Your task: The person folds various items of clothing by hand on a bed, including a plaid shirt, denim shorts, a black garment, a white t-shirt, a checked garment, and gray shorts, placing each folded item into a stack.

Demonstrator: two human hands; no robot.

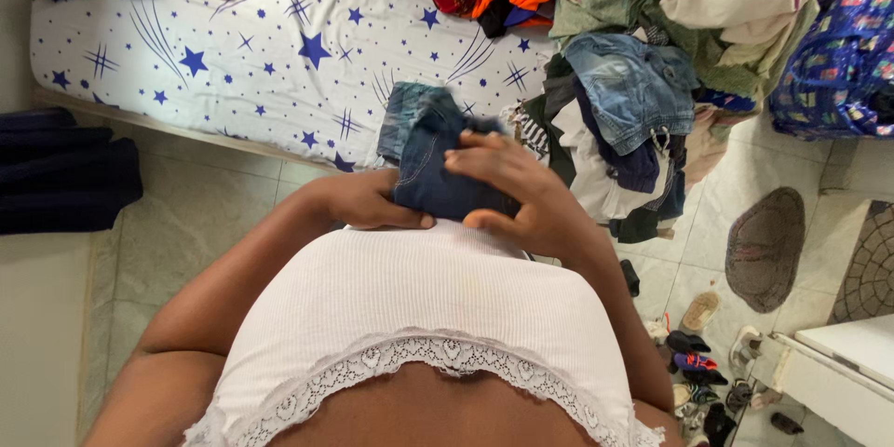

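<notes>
A folded dark blue denim garment (430,160) is held against my chest, over the edge of a bed. My left hand (372,202) grips its lower left side, thumb along the bottom edge. My right hand (517,188) wraps its right side, fingers across the top and thumb below. Both hands are closed on the denim. A lighter blue denim piece (402,114) sticks out just behind it.
The bed sheet (251,47) is white with blue stars. A heap of clothes (633,84) covers its right part, a pale denim garment (629,79) on top. Dark folded cloth (56,168) lies left. A round mat (765,247) and several shoes (698,372) are on the tiled floor.
</notes>
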